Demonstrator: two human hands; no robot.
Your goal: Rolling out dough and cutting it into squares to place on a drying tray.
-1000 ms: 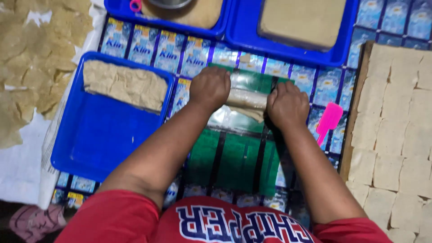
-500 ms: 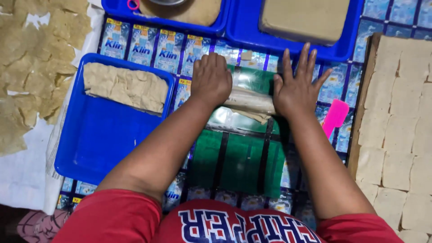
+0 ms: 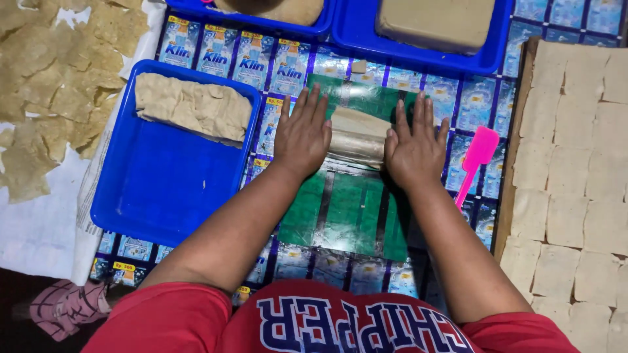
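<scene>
Green plastic sheet (image 3: 347, 216) lies flat at the middle of the work surface (image 3: 458, 98), which is covered with printed blue sachet wrappers. On the far half of the sheet sits a pale roll of dough (image 3: 356, 137), lying crosswise and wrapped in clear film.

Left hand (image 3: 302, 136) — palm down, fingers spread and extended flat — presses on the left end of the roll; it grips nothing. Right hand (image 3: 413, 149) is in the same posture on the right end, fingers splayed and straight, resting on the roll and the sheet without closing around either. The exposed middle of the roll shows between the two hands.

Surrounding items:
- Blue tray (image 3: 163, 189), just beside the left hand, holds a slab of crumbly beige dough (image 3: 193, 106) along its far edge.
- Pink spatula (image 3: 474, 160) lies just beside the right hand, blade toward the far edge.
- Wooden board (image 3: 507, 196) at the right edge carries rows of pale squares (image 3: 569, 216).
- Two more blue trays (image 3: 418, 55) stand along the far edge, one holding a tan block (image 3: 435, 23).
- Thin fried wafers (image 3: 52, 91) are spread on white paper at the far left corner.
</scene>
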